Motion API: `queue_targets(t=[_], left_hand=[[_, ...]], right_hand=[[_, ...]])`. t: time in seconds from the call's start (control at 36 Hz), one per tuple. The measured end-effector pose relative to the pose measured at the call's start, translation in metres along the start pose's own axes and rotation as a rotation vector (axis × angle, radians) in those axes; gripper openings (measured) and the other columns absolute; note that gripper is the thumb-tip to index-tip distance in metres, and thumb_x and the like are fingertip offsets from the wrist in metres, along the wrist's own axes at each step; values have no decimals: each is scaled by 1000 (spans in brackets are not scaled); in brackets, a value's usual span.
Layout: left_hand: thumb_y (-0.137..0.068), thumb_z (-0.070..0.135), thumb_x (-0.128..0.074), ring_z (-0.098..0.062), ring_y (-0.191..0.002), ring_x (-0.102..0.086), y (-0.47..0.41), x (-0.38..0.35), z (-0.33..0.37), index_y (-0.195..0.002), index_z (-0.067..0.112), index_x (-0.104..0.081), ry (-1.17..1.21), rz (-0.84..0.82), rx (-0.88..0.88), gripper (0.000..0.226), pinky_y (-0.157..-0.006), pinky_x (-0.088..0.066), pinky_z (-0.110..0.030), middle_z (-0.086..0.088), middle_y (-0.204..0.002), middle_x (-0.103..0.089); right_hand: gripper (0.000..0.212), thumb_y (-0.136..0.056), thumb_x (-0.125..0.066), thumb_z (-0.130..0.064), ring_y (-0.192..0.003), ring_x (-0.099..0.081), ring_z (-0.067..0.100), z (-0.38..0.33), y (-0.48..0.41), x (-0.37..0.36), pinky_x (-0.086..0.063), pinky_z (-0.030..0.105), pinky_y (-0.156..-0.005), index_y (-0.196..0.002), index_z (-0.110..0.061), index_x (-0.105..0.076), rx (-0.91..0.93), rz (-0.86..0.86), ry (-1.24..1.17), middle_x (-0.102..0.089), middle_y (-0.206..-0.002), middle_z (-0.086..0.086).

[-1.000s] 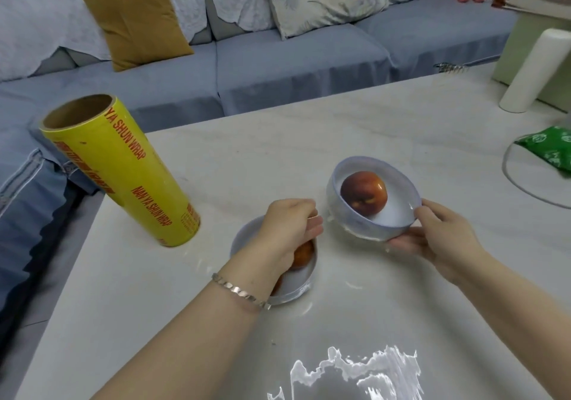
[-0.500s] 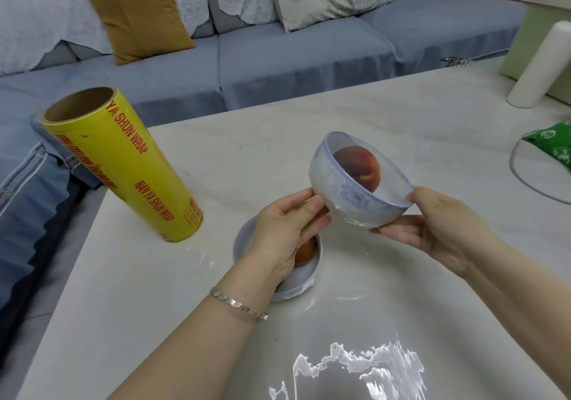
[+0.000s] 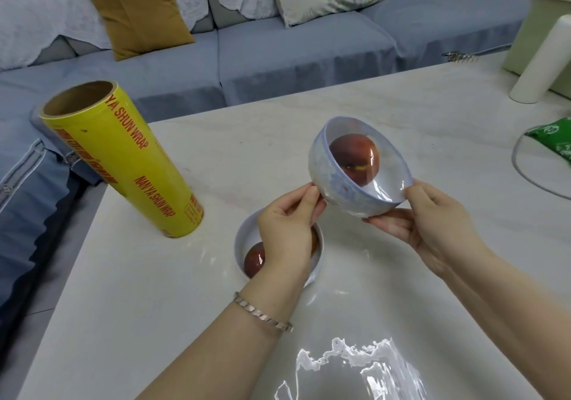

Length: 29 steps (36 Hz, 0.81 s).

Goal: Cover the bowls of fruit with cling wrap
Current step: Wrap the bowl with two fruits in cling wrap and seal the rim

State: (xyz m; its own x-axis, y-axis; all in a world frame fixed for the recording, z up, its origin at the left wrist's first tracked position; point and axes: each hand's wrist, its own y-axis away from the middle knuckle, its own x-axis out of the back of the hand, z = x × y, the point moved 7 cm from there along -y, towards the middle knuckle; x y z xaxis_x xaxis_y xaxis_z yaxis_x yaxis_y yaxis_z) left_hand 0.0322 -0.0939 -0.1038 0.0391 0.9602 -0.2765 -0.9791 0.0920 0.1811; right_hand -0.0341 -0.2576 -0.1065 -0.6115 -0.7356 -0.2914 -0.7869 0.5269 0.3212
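A pale blue bowl [image 3: 336, 183] with a red fruit [image 3: 355, 158] inside is held tilted above the table, its mouth facing me, clear wrap stretched across it. My left hand [image 3: 287, 229] pinches its left side and my right hand [image 3: 432, 223] holds its right rim and underside. Beneath my left hand a second bowl [image 3: 244, 239] rests on the table with a red fruit [image 3: 255, 259] in it, partly hidden. A yellow cling wrap roll [image 3: 123, 158] stands upright at the left. A loose sheet of cling wrap [image 3: 355, 368] lies near the table's front edge.
The white marble table [image 3: 278, 127] has its left edge by the roll. A white cylinder [image 3: 543, 59] stands at the far right, with a green packet [image 3: 553, 135] on a glass plate below it. A grey sofa with cushions lies beyond.
The bowl with the fruit has been lifted off the table and tilted toward me. My left hand left the lower bowl and took hold of the raised bowl's left side.
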Motion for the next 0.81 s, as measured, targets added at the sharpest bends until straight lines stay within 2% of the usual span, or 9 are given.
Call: queue_targets(t=[0.11, 0.19, 0.28, 0.33, 0.44, 0.53, 0.64, 0.75, 0.81], left_hand=[[-95, 14, -50, -4, -81, -69, 5, -7, 6, -65, 25, -69, -143, -60, 63, 37, -78, -53, -15, 12, -73, -71], [-100, 30, -38, -18, -97, -63, 2, -6, 6, -93, 8, -60, -98, -35, 235, 32, -95, -48, -30, -4, -95, -65], [-101, 33, -34, -27, -113, -57, 1, 4, 10, -121, -3, -51, -36, 37, 294, 45, -97, -46, -35, -20, -125, -56], [-100, 33, -38, -26, -116, -56, 1, 6, 11, -128, -2, -48, -51, 26, 277, 46, -97, -46, -33, -17, -129, -54], [-88, 32, -61, -21, -84, -53, 6, -4, 3, -85, 10, -59, -180, -121, 281, 23, -87, -48, -29, -9, -86, -53], [-89, 24, -62, -16, -75, -61, 7, 0, -4, -67, 6, -61, -237, -76, 259, 29, -89, -52, -29, -8, -73, -61], [-93, 12, -56, -16, -72, -61, 6, -4, -12, -73, 3, -60, -164, -39, 338, 22, -89, -51, -32, -11, -79, -63], [-95, 8, -51, -24, -82, -59, 2, -10, -24, -77, 2, -58, -63, 32, 399, 20, -92, -49, -39, -15, -92, -62], [-95, 6, -48, -23, -82, -59, -1, -11, -27, -76, 5, -58, -17, 51, 412, 22, -92, -49, -40, -13, -91, -62]], right_hand=[[31, -92, -38, -4, -68, -72, 25, 2, 2, 3, -59, 26, -59, -113, -10, -61, 41, 28, -15, -69, -88, 15], [34, -91, -38, -3, -71, -72, 25, 4, 3, 7, -59, 26, -59, -115, -12, -61, 47, 53, -19, -70, -92, 14], [33, -91, -40, -4, -72, -72, 27, 8, 4, 8, -59, 26, -59, -117, -12, -61, 41, 64, -9, -69, -90, 15], [33, -91, -41, -4, -75, -72, 30, 11, 3, 9, -59, 26, -59, -117, -11, -61, 38, 68, 12, -69, -91, 17], [34, -91, -43, -4, -77, -71, 31, 16, 4, 10, -59, 28, -61, -119, -12, -60, 53, 78, 62, -69, -91, 17], [35, -90, -44, -5, -73, -72, 26, 18, 8, 10, -59, 28, -62, -120, -16, -59, 101, 102, 112, -70, -85, 13], [28, -91, -47, -9, -64, -71, 19, 20, 12, 9, -59, 25, -61, -110, -26, -60, 163, 135, 143, -69, -78, 8], [28, -91, -49, -11, -57, -68, 13, 19, 13, 9, -58, 22, -60, -90, -36, -61, 223, 150, 160, -68, -64, -8], [31, -90, -49, -10, -59, -69, 14, 15, 12, 10, -58, 22, -60, -93, -38, -60, 242, 154, 173, -68, -60, -10]])
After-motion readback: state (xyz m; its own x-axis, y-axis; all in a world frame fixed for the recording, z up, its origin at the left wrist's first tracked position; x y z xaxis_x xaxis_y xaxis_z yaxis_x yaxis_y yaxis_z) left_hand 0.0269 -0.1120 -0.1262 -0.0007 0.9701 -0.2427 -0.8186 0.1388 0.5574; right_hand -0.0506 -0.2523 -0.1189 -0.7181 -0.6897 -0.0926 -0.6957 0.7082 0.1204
